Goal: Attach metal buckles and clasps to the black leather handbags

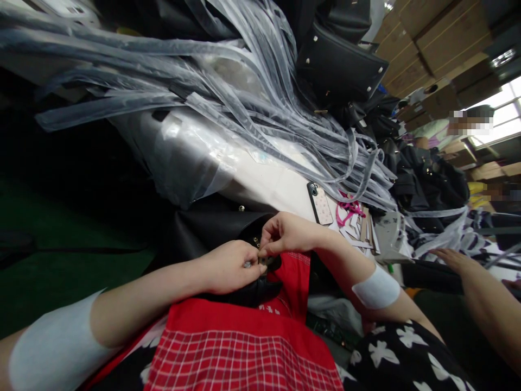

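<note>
My left hand (230,266) is closed around a black leather strap piece (260,290) with small metal hardware, held over my red checked apron (244,353). My right hand (285,233) pinches the same piece from above, fingertips pressed together at its metal fitting. A black leather bag (211,222) with metal studs lies just beyond both hands at the table edge.
Clear plastic strips (244,98) are heaped over the white table (280,190). A phone (320,203) and pink scissors (345,212) lie to the right. More black bags (342,65) are stacked behind. Another person's hand (456,260) rests at the right, with cardboard boxes (439,38) beyond.
</note>
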A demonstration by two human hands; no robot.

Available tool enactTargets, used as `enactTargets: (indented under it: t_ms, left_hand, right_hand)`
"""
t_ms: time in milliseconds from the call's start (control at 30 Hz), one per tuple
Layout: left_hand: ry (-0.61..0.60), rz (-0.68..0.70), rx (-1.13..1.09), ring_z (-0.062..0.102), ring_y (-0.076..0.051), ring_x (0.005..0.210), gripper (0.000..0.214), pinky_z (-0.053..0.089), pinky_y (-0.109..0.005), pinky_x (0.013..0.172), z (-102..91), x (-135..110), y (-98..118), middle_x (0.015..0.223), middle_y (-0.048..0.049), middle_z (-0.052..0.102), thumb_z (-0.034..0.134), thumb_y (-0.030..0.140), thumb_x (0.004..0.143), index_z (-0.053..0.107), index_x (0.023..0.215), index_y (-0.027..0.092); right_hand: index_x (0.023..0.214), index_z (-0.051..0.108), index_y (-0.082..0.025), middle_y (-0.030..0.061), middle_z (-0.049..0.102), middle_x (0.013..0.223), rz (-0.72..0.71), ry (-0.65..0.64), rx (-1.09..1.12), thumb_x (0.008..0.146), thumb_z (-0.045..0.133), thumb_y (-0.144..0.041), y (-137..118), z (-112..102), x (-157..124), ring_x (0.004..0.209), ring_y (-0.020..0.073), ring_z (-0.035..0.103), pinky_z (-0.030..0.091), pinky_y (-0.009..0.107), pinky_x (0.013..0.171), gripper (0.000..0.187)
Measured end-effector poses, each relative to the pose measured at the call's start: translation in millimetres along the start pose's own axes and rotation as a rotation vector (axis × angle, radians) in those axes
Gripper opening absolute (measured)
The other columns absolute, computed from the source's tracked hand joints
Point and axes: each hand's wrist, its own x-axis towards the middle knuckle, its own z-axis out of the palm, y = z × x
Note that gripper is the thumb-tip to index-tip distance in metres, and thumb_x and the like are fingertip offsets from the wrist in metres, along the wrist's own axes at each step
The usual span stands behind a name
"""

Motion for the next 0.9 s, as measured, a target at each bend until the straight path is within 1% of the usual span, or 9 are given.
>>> enactTargets:
  t_ms: [133, 200, 300, 433, 567, 700, 767, 900]
  left_hand:
    - [0.001, 0.025, -0.063, 0.041, -0.011, 0.055, 0.034, 0.028, -0.025, 0.054, -2.8, 0.1, -0.9, 0.059, 0.0033, 0.045, 0.042, 0.041, 0.086, 0.046, 0.061, 0.018]
    - [0.016, 0.029, -0.064, 0.042, -0.011, 0.056, 0.033, 0.029, -0.025, 0.054, -3.5, 0.0, -0.9, 0.060, 0.0032, 0.047, 0.042, 0.041, 0.085, 0.047, 0.062, 0.018]
    - [0.015, 0.013, -0.040, 0.042, -0.011, 0.056, 0.033, 0.029, -0.026, 0.055, -2.3, 0.1, -1.3, 0.060, 0.0030, 0.047, 0.043, 0.041, 0.085, 0.046, 0.062, 0.018]
    - [0.015, 0.014, -0.014, 0.041, -0.011, 0.055, 0.033, 0.028, -0.026, 0.054, 1.5, 0.5, -3.9, 0.058, 0.0032, 0.045, 0.044, 0.041, 0.084, 0.046, 0.060, 0.018]
    - [0.016, 0.014, -0.002, 0.039, -0.011, 0.055, 0.034, 0.027, -0.026, 0.054, 4.1, -0.1, -4.5, 0.058, 0.0032, 0.043, 0.045, 0.042, 0.083, 0.045, 0.059, 0.018]
    - [-0.013, -0.019, -0.001, 0.037, -0.010, 0.053, 0.034, 0.026, -0.026, 0.053, 3.8, -1.0, -0.4, 0.055, 0.0035, 0.041, 0.046, 0.041, 0.082, 0.045, 0.057, 0.018]
    - [-0.028, -0.030, -0.028, 0.036, -0.010, 0.052, 0.035, 0.026, -0.026, 0.052, 2.6, -1.2, 1.0, 0.054, 0.0039, 0.039, 0.046, 0.042, 0.082, 0.045, 0.057, 0.018]
    - [-0.010, -0.010, -0.112, 0.038, -0.010, 0.054, 0.034, 0.027, -0.024, 0.052, 0.5, -0.4, 0.0, 0.057, 0.0038, 0.042, 0.046, 0.043, 0.082, 0.047, 0.060, 0.018]
  right_hand:
    - [0.090, 0.074, -0.013, 0.0041, 0.075, 0.081, -0.040, -0.064, 0.099, 0.078, 0.069, -0.030, 1.5, -7.2, -5.0, 0.071, 0.0130, 0.068, 0.054, 0.025, 0.073, 0.021]
    - [0.093, 0.074, -0.013, 0.0049, 0.075, 0.085, -0.052, -0.076, 0.105, 0.079, 0.068, -0.030, 3.2, -9.9, -6.3, 0.074, 0.0135, 0.069, 0.054, 0.026, 0.076, 0.023]
    - [0.090, 0.074, -0.013, 0.0042, 0.075, 0.082, -0.045, -0.071, 0.083, 0.078, 0.070, -0.031, 4.5, -10.2, -5.3, 0.073, 0.0136, 0.069, 0.055, 0.025, 0.073, 0.023]
    - [0.087, 0.073, -0.013, 0.0029, 0.074, 0.078, -0.029, -0.101, 0.036, 0.077, 0.070, -0.031, 2.4, -8.3, -0.7, 0.070, 0.0133, 0.068, 0.054, 0.024, 0.069, 0.021]
    - [0.084, 0.073, -0.013, 0.0029, 0.073, 0.074, -0.030, -0.098, -0.107, 0.076, 0.071, -0.029, -3.7, -5.5, 3.5, 0.067, 0.0127, 0.067, 0.051, 0.021, 0.064, 0.019]
    - [0.077, 0.072, -0.012, 0.0029, 0.072, 0.070, 0.002, -0.075, -0.233, 0.072, 0.074, -0.028, -8.9, -1.5, 4.1, 0.063, 0.0122, 0.066, 0.048, 0.019, 0.059, 0.017]
    - [0.079, 0.072, -0.012, 0.0036, 0.073, 0.072, 0.000, -0.070, -0.206, 0.073, 0.074, -0.029, -8.9, -1.9, 2.0, 0.064, 0.0128, 0.066, 0.049, 0.020, 0.060, 0.018]
    - [0.092, 0.073, -0.013, 0.0048, 0.075, 0.083, -0.048, -0.097, -0.045, 0.080, 0.067, -0.032, -4.5, -8.0, -4.5, 0.073, 0.0138, 0.068, 0.053, 0.023, 0.071, 0.023]
